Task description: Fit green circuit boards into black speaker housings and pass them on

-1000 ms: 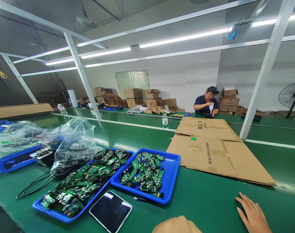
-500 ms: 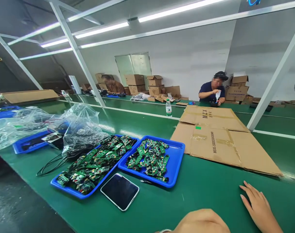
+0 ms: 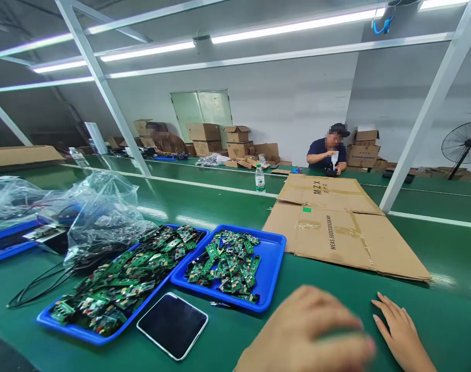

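My left hand (image 3: 308, 330) is raised over the near edge of the green table (image 3: 375, 281), slightly blurred. Its fingers point right, with a gap between them and the thumb, and nothing shows in it. My right hand (image 3: 400, 330) rests palm down on the tabletop, fingers stretched out, holding nothing. Left of my left hand is a blue tray (image 3: 272, 268) partly filled with small green circuit boards (image 3: 235, 263). A second blue tray (image 3: 103, 340), heaped with similar boards, lies farther left. A phone (image 3: 173, 325) with a dark screen and a slim pointed tool (image 3: 221, 305) lie in front of them.
Flattened cardboard (image 3: 347, 232) covers the table ahead of my hands. A water bottle (image 3: 260, 179) stands beyond the trays. Clear plastic bags (image 3: 103, 201) and black cables (image 3: 33, 289) lie left. A white post (image 3: 417, 108) rises at right. Two people sit across; one person (image 3: 328, 155) handles something white.
My left hand has risen and its fingers have come into view, spreading from the thumb. My right hand stays flat on the table. The view has turned a little to the right.
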`<action>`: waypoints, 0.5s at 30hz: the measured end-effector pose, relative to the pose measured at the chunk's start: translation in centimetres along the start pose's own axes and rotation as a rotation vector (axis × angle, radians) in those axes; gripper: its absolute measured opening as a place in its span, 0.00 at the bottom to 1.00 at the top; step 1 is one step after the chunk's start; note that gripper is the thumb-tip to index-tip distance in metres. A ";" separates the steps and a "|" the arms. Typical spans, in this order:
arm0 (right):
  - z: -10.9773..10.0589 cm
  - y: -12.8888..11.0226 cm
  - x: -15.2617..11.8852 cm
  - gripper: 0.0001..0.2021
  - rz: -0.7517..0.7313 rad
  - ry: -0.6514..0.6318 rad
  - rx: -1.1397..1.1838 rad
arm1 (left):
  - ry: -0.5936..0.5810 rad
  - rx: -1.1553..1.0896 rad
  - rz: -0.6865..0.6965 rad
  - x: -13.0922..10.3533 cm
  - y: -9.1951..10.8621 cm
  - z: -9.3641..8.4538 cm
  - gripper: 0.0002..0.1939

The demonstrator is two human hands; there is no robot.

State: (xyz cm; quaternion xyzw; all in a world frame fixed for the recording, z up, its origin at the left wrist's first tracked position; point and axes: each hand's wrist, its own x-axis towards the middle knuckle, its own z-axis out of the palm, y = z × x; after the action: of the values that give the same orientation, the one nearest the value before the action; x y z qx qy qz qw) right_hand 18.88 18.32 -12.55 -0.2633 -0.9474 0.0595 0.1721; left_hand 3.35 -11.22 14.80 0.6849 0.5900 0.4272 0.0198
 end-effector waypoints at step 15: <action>1.3 1.5 0.4 0.22 -0.037 -0.020 -0.008 | 0.068 0.624 -1.386 -0.9 -20.3 2.4 0.17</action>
State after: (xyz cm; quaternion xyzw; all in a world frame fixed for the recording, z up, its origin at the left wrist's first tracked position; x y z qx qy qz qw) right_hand 18.80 19.81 -13.94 -0.2458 -0.9540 0.0551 0.1627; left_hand -11.17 -4.63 2.02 0.1180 0.9789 0.1513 0.0705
